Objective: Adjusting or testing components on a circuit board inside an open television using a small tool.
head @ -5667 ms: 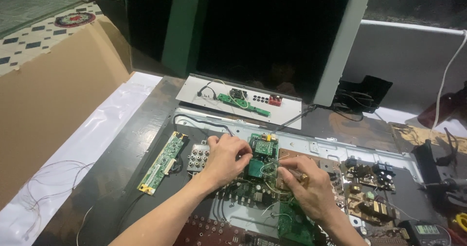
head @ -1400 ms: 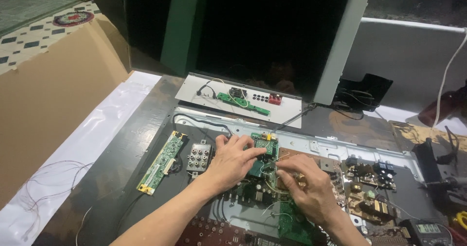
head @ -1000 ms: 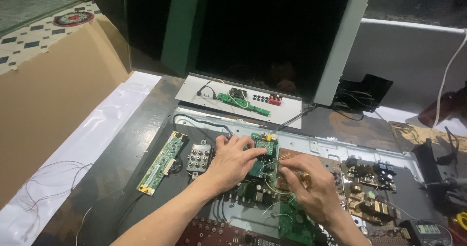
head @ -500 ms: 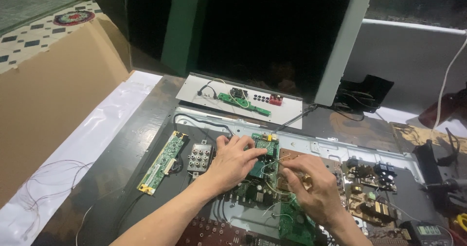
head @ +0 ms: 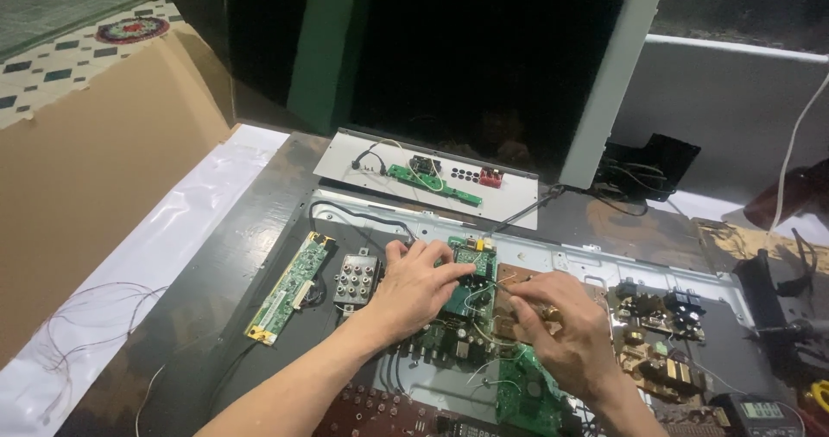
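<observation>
Your left hand (head: 414,286) lies palm down, fingers spread and lightly curled, pressing on a small green circuit board (head: 471,264) — the fingertips rest on its left edge, gripping nothing. Your right hand (head: 561,329) sits just beside it, thumb and forefinger pinched together over the board's right side; what they pinch is too small to tell, though thin pale wires (head: 484,294) loop between both hands. The board sits in the middle of a wide metal chassis (head: 561,251) lying flat on the dark worktop (head: 216,281). Left of your left hand is a grey block of round sockets (head: 357,279), then a long narrow green board (head: 289,286). Right of your right hand lies a brown board (head: 656,333) crowded with components. Beyond the chassis rests a white rectangular panel (head: 363,156) carrying a slim green strip. Far left — a large plain brown cardboard sheet (head: 95,169).
</observation>
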